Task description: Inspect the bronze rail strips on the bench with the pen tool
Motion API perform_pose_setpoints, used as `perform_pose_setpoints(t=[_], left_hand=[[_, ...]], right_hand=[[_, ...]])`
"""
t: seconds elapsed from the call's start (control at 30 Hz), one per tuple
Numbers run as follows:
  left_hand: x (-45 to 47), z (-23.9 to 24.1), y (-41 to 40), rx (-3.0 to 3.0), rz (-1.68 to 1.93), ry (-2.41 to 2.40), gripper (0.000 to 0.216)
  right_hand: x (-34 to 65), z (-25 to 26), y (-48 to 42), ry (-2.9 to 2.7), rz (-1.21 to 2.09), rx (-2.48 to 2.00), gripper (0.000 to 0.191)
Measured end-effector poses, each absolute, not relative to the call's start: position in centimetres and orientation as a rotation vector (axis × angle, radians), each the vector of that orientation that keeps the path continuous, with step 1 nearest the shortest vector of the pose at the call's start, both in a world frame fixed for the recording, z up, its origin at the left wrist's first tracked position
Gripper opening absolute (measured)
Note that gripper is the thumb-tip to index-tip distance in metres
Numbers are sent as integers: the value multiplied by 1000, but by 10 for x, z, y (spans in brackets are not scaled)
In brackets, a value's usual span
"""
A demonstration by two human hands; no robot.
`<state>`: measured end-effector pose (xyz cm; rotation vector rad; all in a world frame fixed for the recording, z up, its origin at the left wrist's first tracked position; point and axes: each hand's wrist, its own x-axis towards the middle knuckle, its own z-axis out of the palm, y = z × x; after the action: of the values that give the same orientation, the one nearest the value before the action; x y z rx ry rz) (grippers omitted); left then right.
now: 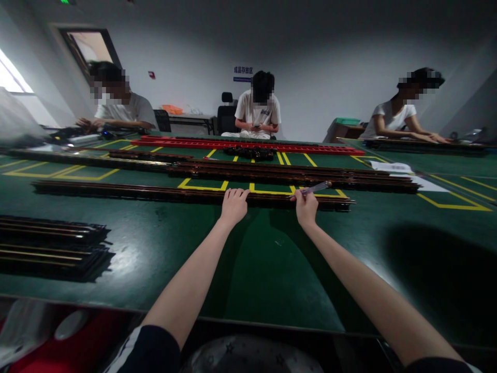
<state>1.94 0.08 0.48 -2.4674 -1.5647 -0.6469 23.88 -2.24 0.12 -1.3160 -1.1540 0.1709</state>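
Observation:
A long black rail with copper-coloured strips [155,192] lies crosswise on the green table before me. My left hand [234,206] is closed over its near edge around the middle, fingertips bent onto the top. Farther right, my right hand [306,208] grips a clear-barrelled pen [320,186], tilted with its upper end pointing right. The pen's lower end is at the rail's top side, partly behind my fingers. Just beyond lies a bundle of similar dark rails [295,173].
More rails [50,256] are stacked at the left. Red rails [248,145] and a black heap [250,153] lie farther back. White paper [430,184] is at the right. Yellow tape marks the green table [155,264]. Three people sit around the far side.

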Motion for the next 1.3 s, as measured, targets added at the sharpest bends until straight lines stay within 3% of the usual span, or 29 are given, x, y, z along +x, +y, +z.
perform_pose_setpoints(t=[0.37,0.77,1.0,1.3], left_hand=[[25,-1,3,-2354,-662,-1577,50],[17,3,5,-2381,-783,-1663,53],[18,4,4,-2508,-766,-1615,42],[19,3,5,-2493,-692,-1597,45]], right_hand=[[239,2,-23,-1174,187,-1313,30],[236,4,-25,-1373,301,-1242,45],[238,2,-24,-1379,316,-1252,43],[238,2,-23,-1351,312,-1232,46]])
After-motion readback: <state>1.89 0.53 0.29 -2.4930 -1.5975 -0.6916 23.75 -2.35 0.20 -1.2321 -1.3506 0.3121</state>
